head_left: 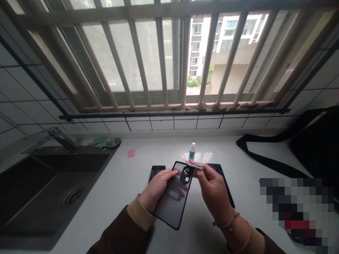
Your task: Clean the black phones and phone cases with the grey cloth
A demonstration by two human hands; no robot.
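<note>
My left hand (160, 180) holds the case (172, 209), right hand (214, 185) pinching a cloth (196, 165) against its top corner. Looks light, bendy, maybe slick; I'd grip the sides.

A translucent smoky phone case (171, 209) with a black rim (166, 222) and camera cutouts (186, 175) tilts in the left hand (155, 188); a folded pale cloth (196, 165) in the right hand (215, 190) meets its upper corner.
</note>
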